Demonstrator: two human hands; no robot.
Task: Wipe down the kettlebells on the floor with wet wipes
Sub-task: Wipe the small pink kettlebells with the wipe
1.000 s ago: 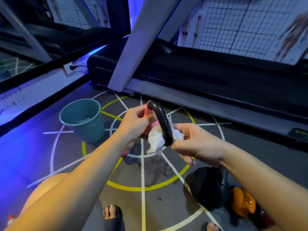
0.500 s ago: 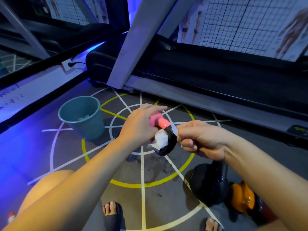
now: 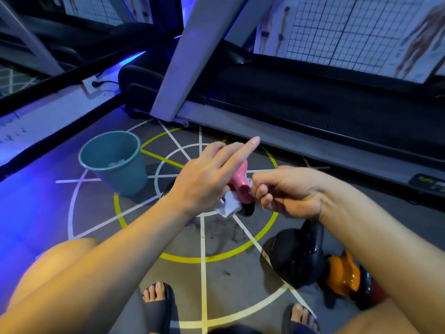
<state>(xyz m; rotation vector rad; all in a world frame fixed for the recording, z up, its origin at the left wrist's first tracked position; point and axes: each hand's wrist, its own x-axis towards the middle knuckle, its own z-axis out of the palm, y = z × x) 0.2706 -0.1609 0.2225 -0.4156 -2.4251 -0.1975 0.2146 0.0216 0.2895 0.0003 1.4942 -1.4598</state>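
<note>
Cannot make out most of the pink kettlebell (image 3: 238,180) under the left hand (image 3: 204,182), nor that hand's grip. Can see only part of the wet wipe (image 3: 230,206) behind the handle (image 3: 248,209), only half of the orange kettlebell (image 3: 342,276) past the right forearm (image 3: 361,232). Cannot name the scraps (image 3: 116,163) in the teal bin (image 3: 120,184).

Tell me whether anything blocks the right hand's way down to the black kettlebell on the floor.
Nothing visible does. The right hand, pinching the wipe against the pink kettlebell, hangs above the black kettlebell; only bare floor shows between them. The orange kettlebell sits beside it.
</note>
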